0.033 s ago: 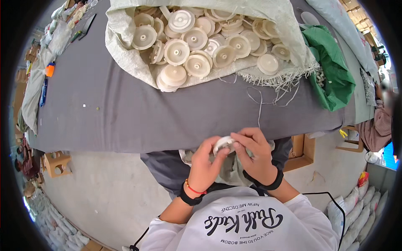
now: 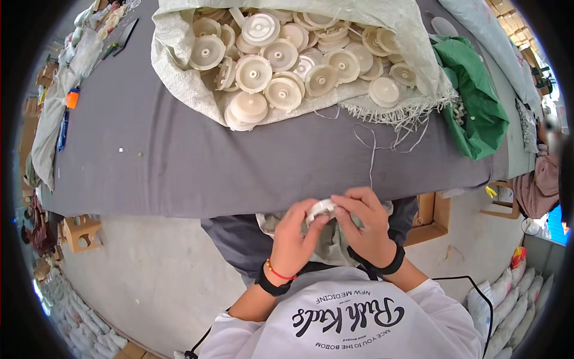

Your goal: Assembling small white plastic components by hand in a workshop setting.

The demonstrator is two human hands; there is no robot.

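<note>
Between my two hands, just off the table's near edge, is a round white plastic disc part [image 2: 321, 209], tilted up on its side. My left hand [image 2: 293, 232] pinches its left side between thumb and fingers. The fingers of my right hand [image 2: 365, 224] close on its right side. Part of the disc is hidden behind my fingertips. Beyond my hands, an open white woven sack [image 2: 185, 90] lies on the table, full of similar off-white round parts [image 2: 253, 74] with small hubs in their middles.
A grey cloth covers the table [image 2: 239, 161]. Right of the sack sits a green bag [image 2: 475, 107] with small pieces in it. Loose white threads [image 2: 373, 155] trail toward me. A cardboard box [image 2: 433, 215] stands on the floor at right; filled sacks [image 2: 508, 305] lie lower right.
The disc is turned slightly in my fingers and shows more of its rim. Both hands have shifted a little; their grip stays the same.
</note>
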